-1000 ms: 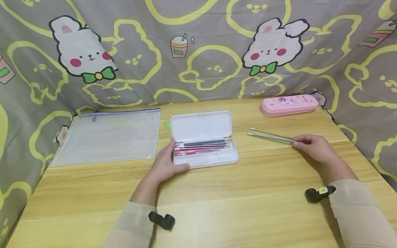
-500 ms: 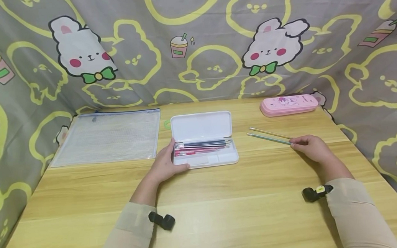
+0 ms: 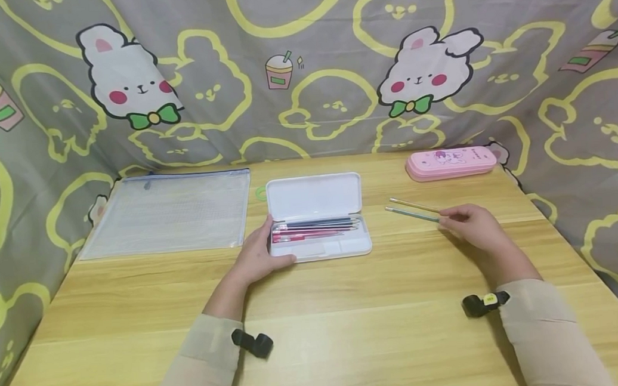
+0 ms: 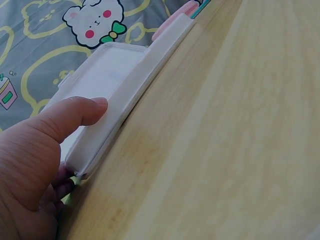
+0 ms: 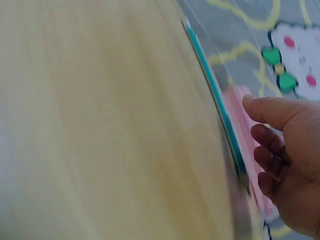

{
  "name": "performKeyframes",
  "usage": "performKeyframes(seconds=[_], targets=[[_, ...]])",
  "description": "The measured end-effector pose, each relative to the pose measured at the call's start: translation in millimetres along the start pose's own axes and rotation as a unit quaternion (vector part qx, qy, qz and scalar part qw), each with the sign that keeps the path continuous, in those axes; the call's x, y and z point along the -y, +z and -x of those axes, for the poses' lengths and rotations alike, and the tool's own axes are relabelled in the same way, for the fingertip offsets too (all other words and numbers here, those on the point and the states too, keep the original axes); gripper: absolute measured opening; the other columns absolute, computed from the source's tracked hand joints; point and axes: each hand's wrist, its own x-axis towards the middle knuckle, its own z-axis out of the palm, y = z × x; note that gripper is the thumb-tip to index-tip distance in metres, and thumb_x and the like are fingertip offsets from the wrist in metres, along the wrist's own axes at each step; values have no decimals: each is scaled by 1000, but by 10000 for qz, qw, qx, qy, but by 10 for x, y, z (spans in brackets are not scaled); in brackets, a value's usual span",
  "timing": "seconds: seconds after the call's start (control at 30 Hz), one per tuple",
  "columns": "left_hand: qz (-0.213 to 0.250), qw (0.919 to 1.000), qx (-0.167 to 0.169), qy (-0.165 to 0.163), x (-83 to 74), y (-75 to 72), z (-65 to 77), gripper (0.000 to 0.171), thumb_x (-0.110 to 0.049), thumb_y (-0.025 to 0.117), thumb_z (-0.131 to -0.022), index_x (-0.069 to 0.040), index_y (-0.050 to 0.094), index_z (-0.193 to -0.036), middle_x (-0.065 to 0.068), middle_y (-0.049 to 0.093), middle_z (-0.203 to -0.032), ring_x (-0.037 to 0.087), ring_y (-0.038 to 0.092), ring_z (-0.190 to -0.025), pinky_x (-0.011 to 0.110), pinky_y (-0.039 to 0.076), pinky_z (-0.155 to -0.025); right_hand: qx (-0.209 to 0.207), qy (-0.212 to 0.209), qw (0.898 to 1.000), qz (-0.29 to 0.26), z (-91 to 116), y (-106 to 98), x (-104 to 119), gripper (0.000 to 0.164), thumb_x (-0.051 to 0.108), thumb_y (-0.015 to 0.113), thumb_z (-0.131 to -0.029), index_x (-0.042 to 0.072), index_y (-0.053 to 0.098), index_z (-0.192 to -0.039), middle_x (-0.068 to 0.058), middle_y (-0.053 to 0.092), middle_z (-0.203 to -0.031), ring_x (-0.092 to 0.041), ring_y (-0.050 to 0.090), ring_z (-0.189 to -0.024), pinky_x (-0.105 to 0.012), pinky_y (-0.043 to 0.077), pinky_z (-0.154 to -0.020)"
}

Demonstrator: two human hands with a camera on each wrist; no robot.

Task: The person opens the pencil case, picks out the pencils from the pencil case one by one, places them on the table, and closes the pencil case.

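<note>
A white pencil case (image 3: 314,195) lies with its lid raised in the middle of the table, with several pencils (image 3: 316,224) inside. My left hand (image 3: 256,253) holds its left end, the thumb on the front wall and the other fingers round the side; in the left wrist view the thumb (image 4: 80,115) presses the white wall. At the right, a teal pencil (image 3: 409,213) and a gold pencil (image 3: 412,203) lie on the table. My right hand (image 3: 475,229) hovers over their right ends. In the right wrist view its fingers (image 5: 270,162) curl loosely, holding nothing.
A pink pencil case (image 3: 451,164), closed, sits at the back right. At the back left lies a translucent mesh zip pouch (image 3: 167,215). A green ring-like thing (image 3: 260,193) shows behind the white case. A patterned curtain (image 3: 327,66) borders the table (image 3: 351,333).
My right hand has moved left along the teal and gold pencils, covering more of their right ends. The pencils' left ends look nearly unmoved. My left hand stays on the white pencil case.
</note>
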Motion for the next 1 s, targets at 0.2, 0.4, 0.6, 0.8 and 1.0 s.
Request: performKeyframes(seconds=[0.2,0.4,0.6,0.8,1.0], targets=[[5,10000,2,-23,-4,-7,-1,119,-42,82,-71,-5,9,-158,21,23,-161,40,25,-147,52,22,-121,-7,-557,9984,-86,-119,281,380,32,24,65,-94,3,69,-118,-17,67,-106,-14,53,-86,-23,47,-71],[-19,10000,17,-19,-9,-8,3,120,-42,82,-71,-5,8,-157,21,23,-161,40,26,-147,52,23,-121,234,-1062,9933,-388,-223,595,762,27,19,68,-91,4,71,-113,-13,69,-97,-17,56,-83,-25,47,-69],[-21,10000,-5,47,-2,-1,0,119,-41,83,-71,-4,9,-157,22,24,-160,40,26,-146,51,23,-121,493,-1426,9870,-551,-284,841,1059,23,16,69,-89,6,74,-110,-12,69,-98,-19,58,-87,-26,47,-70],[1,10000,-19,53,-5,0,6,119,-41,83,-71,-4,9,-157,22,25,-160,40,27,-146,51,24,-121,755,-1317,9875,-421,-368,1015,1201,23,16,71,-88,8,74,-110,-9,67,-92,-20,54,-83,-28,44,-71],[9,10000,-21,16,-5,-6,10,120,-41,83,-70,-4,9,-157,22,25,-160,40,27,-146,52,24,-121,924,-1126,9893,-90,-443,1087,1265,25,16,72,-88,7,73,-111,-11,70,-105,-23,60,-95,-38,49,-86]])
